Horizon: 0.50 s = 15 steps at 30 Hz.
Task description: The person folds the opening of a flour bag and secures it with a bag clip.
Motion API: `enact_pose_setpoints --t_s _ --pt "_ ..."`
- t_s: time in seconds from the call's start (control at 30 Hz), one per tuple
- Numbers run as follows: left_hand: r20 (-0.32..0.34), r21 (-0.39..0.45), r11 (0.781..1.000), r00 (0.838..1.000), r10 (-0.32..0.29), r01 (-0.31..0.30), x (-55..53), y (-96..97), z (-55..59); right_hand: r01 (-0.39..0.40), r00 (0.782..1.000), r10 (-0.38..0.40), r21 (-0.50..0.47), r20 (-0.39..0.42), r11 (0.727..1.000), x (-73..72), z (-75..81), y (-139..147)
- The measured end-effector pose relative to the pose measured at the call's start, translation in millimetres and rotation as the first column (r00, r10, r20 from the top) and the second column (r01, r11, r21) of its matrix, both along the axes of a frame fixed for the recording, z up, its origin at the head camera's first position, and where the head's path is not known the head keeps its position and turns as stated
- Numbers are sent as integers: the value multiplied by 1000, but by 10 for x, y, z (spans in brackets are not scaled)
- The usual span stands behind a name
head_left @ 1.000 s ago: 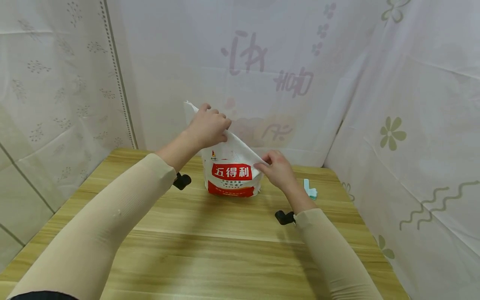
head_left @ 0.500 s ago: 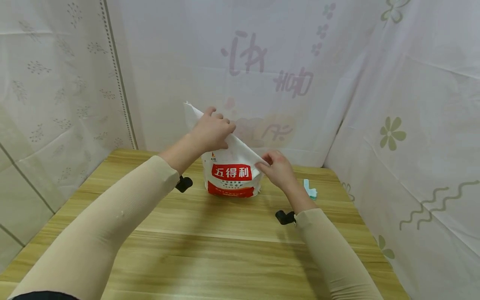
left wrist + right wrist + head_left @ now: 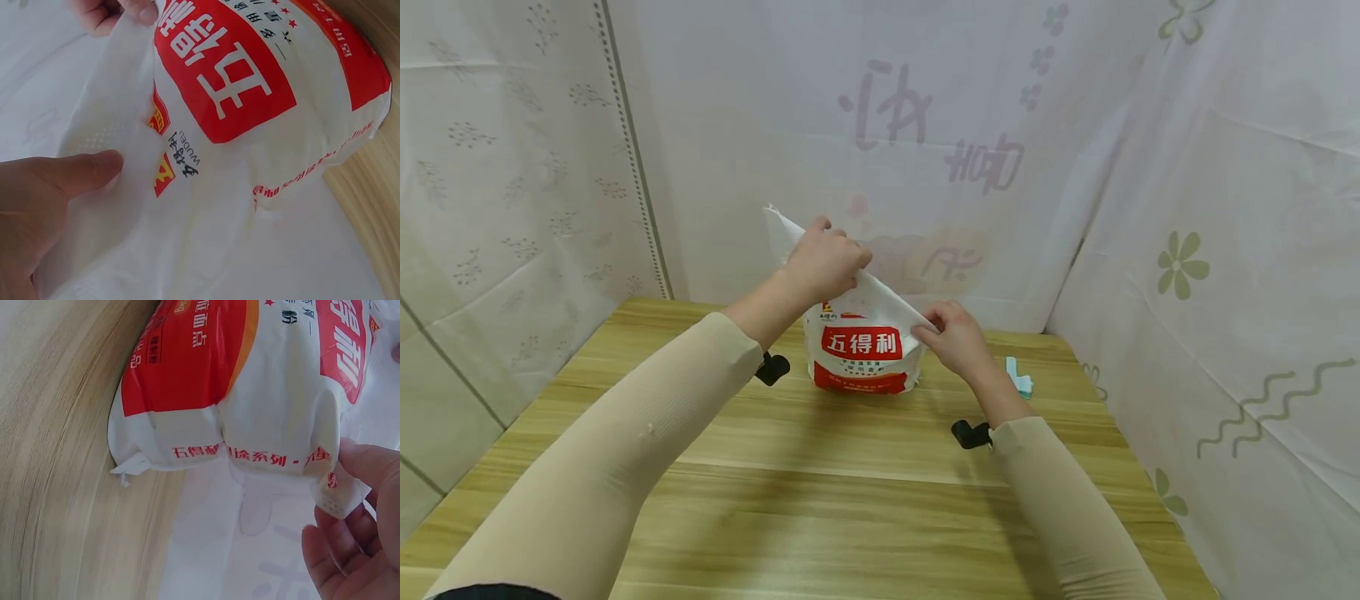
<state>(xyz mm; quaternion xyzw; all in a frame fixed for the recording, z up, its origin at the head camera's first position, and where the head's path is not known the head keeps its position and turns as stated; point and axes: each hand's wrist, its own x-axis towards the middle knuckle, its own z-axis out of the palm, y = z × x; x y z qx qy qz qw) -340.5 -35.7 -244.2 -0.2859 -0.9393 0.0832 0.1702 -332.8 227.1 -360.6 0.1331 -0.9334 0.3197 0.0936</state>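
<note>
A white and red flour bag (image 3: 863,343) stands upright at the back of the wooden table, its top slanting down to the right along a folded edge. My left hand (image 3: 827,260) grips that upper edge partway along. In the left wrist view the thumb of the left hand (image 3: 47,206) presses on the front of the white fold, while its fingers are mostly hidden behind. At the lower right end of the fold, my right hand (image 3: 957,340) pinches the bag's corner. The right wrist view shows this corner between the thumb and fingers of the right hand (image 3: 362,519).
Light teal clips (image 3: 1019,379) lie on the table (image 3: 820,517) to the right of the bag. A patterned white cloth (image 3: 737,125) hangs behind the table and along its sides. A black wrist mount (image 3: 972,434) sticks out from the right sleeve.
My left hand has slid slightly right and down along the folded edge, mostly in the first half second. The right hand keeps its pinch almost unmoved, and the bag stays in place.
</note>
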Motion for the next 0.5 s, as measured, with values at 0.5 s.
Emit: enact_pose_setpoints --t_s 0.5 --pt "-31 27 999 999 -26 27 35 -20 11 -17 997 20 47 -73 999 -7 -48 15"
